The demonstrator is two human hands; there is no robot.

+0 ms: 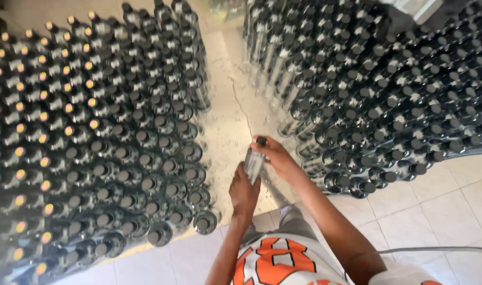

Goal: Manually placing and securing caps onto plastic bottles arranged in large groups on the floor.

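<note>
A clear glass bottle [254, 161] with a black cap is held upright between two large blocks of bottles on the floor. My left hand [243, 191] wraps around its lower body. My right hand [275, 155] grips the neck and cap at its top. The block of capped bottles on the left [119, 153] stands close to my left hand. Another block of black-capped bottles [378, 100] stands at the right, just beyond my right hand.
A narrow wet, shiny strip of floor [225, 105] runs between the two blocks. White floor tiles [441, 206] lie at the lower right. Bottles at the far left [19, 126] have yellow-orange caps. A thin cable [436, 249] crosses the lower right.
</note>
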